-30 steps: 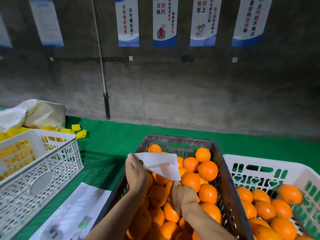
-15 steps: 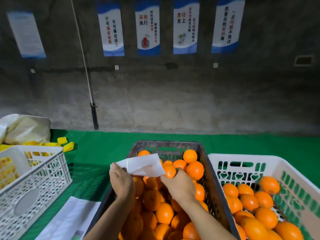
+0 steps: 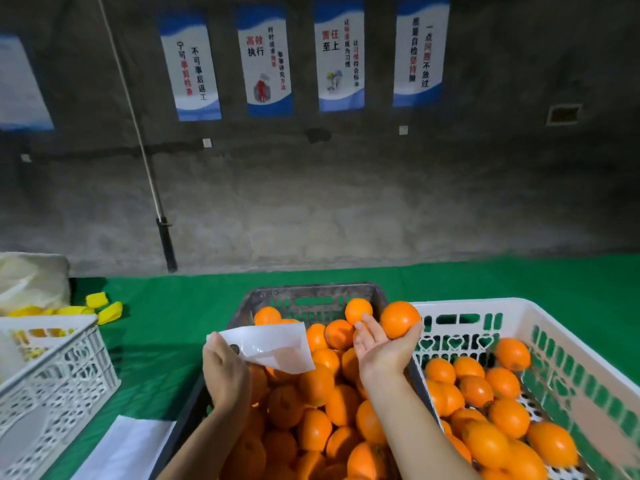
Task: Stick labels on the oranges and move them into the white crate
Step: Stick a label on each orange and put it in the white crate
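Your right hand is palm up, fingers bent loosely under one orange, cradling it at the fingertips rather than clamping it. Your left hand pinches the near-left corner of the label sheet and holds it flat over the dark crate, which is full of loose oranges. The held orange sits high over the dark crate's far right corner, just beside the white crate. I can't tell whether a label is on it; none shows on the side facing you. The relation that matters: the white crate lies directly to the right of the held orange, and the right hand is the nearer one, with the left well apart across the dark crate. The orange is round, so its long axis doesn't matter. If it's labelled, it likely goes right and down onto the pile already in there.
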### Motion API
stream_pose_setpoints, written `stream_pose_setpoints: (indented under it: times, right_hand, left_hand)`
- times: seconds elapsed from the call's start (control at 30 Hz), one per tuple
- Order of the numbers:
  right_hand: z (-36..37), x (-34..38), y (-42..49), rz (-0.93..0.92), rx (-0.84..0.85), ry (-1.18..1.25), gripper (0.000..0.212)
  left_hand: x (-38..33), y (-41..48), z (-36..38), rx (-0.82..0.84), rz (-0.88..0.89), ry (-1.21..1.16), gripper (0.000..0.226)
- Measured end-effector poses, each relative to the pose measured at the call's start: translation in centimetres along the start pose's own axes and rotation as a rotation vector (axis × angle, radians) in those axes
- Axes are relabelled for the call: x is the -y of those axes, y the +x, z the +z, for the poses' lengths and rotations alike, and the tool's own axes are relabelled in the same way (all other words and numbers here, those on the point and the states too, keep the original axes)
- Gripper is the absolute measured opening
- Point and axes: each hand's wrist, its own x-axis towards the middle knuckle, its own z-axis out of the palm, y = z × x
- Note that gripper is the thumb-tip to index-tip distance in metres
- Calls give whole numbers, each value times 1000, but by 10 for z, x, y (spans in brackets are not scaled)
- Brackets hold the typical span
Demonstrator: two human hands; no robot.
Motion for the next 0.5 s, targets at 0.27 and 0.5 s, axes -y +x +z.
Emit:
stream_pose_setpoints:
  times: [0.27,0.5]
  right_hand:
    - [-1,5,-1,-9,-40,160,94]
    - [4,-18,-3,-287,-64,-492,40]
  left_hand:
    - [10,1,2,119,19,2,49]
    - [5,-7,2,371,151,-65,51]
